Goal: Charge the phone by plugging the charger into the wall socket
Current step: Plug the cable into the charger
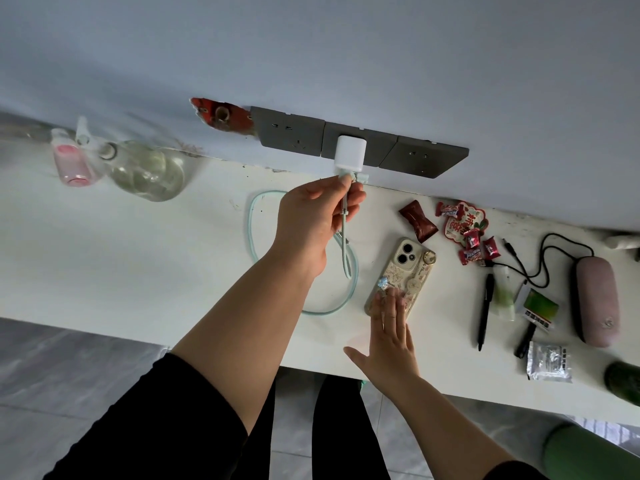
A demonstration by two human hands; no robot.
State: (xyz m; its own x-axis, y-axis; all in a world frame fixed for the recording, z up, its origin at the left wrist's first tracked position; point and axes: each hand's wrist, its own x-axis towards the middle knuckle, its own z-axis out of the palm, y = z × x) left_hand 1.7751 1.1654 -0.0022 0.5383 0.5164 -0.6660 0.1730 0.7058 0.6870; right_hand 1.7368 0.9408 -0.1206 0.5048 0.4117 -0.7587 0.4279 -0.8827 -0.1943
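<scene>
White cube charger (349, 153) sits in middle grey wall socket (356, 147), 12 o'clock. Left hand (313, 216) pinches mint-green cable (346, 258) just below it. Right hand (389, 337), fingers spread flat, touches face-down cream phone (401, 271) on white desk (138, 265), 5 o'clock.

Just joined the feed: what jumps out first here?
The white charger sits in the middle grey wall socket, the left hand pinching its mint cable just below. The right hand rests on the phone, face down on the white counter.
</scene>
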